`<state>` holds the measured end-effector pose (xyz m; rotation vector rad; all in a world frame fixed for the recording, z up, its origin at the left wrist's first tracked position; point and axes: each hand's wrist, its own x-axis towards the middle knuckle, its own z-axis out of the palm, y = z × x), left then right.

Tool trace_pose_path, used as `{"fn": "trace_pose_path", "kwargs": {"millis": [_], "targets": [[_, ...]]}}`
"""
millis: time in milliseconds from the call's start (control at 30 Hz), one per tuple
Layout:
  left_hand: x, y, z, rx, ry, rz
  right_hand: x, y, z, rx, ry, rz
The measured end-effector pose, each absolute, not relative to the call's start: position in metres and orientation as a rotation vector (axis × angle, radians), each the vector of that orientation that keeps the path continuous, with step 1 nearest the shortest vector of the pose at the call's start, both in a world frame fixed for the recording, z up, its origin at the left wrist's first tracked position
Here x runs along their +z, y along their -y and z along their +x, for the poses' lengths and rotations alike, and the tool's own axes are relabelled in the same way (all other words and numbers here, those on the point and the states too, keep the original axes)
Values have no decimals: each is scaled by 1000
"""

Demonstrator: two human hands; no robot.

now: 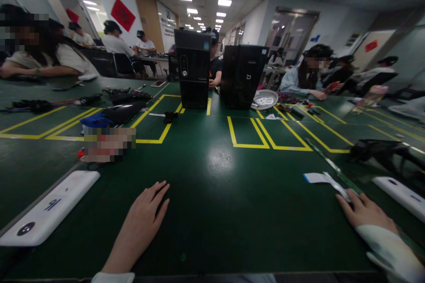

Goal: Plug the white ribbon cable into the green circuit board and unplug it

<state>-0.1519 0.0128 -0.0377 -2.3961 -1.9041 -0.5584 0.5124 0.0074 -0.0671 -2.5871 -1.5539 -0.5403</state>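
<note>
My left hand [144, 212] lies flat on the green table [219, 212], fingers stretched out and together, holding nothing. My right hand [361, 210] rests at the right, its fingertips on the near end of a white flat ribbon cable [323, 180] that has a blue tip. Beside that cable a long thin green strip [327, 161] runs diagonally across the table. Two black computer cases [193, 68] [243, 75] stand upright farther back at the centre.
White oblong devices lie at the near left [49, 208] and near right [400, 194]. A black object [378, 150] sits at the right. A white basket [264, 98], tools and cables lie farther back. Yellow tape lines [247, 145] mark boxes. Several people sit around the tables.
</note>
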Motion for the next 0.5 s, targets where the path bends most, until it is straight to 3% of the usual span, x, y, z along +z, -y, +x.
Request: {"fn": "trace_pose_path", "kwargs": {"millis": [133,500], "targets": [[-37,-13,-152,-554,1906,-2401,-42,-37,499,-162,1340,-2799],[-39,-13,-154,-536,1928,-2400,-24,-53,491,-52,1295,-2808]]}}
